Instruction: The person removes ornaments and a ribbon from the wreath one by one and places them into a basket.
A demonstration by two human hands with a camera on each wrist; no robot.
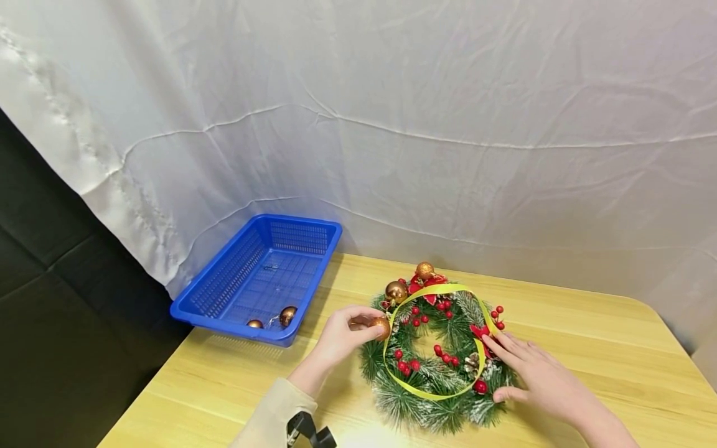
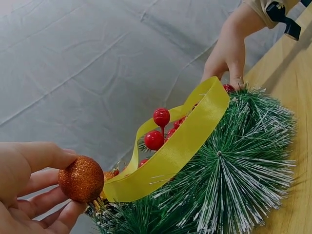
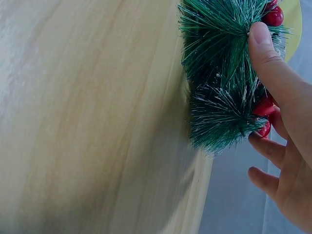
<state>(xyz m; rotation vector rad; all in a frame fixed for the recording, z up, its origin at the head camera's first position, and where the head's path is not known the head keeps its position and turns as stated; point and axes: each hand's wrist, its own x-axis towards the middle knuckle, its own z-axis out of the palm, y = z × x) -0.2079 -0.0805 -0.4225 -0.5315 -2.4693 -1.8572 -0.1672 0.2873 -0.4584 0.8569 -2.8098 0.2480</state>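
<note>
A green wreath (image 1: 403,398) with frosted tips, red berries (image 1: 446,358), red flowers and pinecones lies flat on the table. Looped over its top is a yellow ribbon (image 1: 426,394). My left hand (image 1: 343,335) pinches a glittery copper bauble (image 2: 81,179) between thumb and fingers, at the wreath's left side. Two more baubles, a shiny bronze one (image 1: 396,291) and a glittery one (image 1: 424,270), sit along the upper left of the wreath. On the right side, my right hand (image 1: 540,379) rests against the wreath with its fingers extended, close by a red flower (image 1: 480,336).
A blue plastic basket (image 1: 305,311) stands left of the wreath, with shiny bronze baubles (image 1: 288,316) at its near end. The wooden table (image 1: 610,336) ends at a pale curtain (image 1: 448,155) behind. Dark cloth (image 1: 61,298) hangs at the far left.
</note>
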